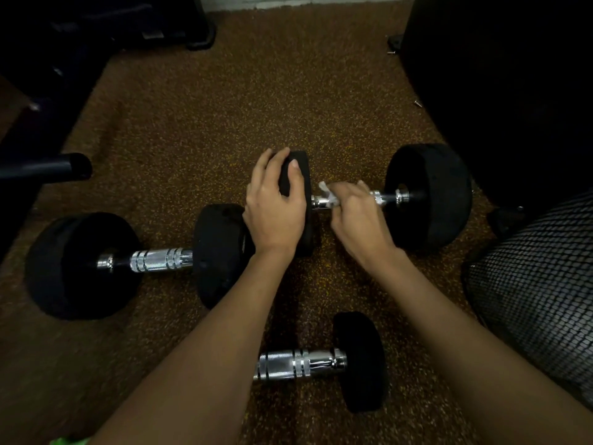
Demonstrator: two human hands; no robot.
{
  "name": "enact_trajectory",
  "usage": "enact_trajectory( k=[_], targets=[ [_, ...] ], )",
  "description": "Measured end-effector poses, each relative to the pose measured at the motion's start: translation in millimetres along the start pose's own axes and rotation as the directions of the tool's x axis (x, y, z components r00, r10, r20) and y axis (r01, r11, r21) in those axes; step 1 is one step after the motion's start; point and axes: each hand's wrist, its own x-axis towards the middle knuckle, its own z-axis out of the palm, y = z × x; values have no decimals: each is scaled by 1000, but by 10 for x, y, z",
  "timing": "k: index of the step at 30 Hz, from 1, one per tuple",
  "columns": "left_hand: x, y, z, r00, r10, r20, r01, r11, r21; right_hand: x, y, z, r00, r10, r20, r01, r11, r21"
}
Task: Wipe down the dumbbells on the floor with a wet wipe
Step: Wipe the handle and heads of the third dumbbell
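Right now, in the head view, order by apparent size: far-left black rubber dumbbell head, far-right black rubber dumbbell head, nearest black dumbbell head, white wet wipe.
1. Far-left head and far-right head: nearly alike, unranked.
2. Nearest head, despite closeness.
3. Wet wipe, partly hidden in the right hand.

Speckled brown rubber flooring (240,91) runs to a pale wall base (305,0) at the far edge. Dark gym equipment (96,30) crowds the far left, a black tube end (48,167) jutting in below it. A large black bulk (497,75) fills the far right; black mesh (539,284) sits near right, beside a small loose screw (417,103).
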Motion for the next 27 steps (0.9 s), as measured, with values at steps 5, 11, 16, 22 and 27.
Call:
enact_trajectory(
  k=[5, 11, 16, 22, 27],
  targets=[
    [2, -11, -8, 1000, 18, -2, -18, 1000, 8, -21, -129, 141, 995, -75, 62, 75, 997, 1],
    [-23, -8, -2, 1000, 21, -11, -21, 1000, 5, -73, 124, -109, 999, 2, -33, -3, 999, -37],
    [-16, 13, -12, 1000, 10, -8, -10, 1000, 7, 341, -74, -223, 939, 307, 154, -283, 945, -162],
    [-18, 10, -16, 1000, 13, 4, -13, 1000, 18, 406, -240, -167, 922, 197, 334, -186, 980, -65],
    [-18, -3, -16, 1000, 14, -4, -13, 1000, 3, 257, 95, -304, 955, 163, 247, -157, 987, -44]
  ],
)
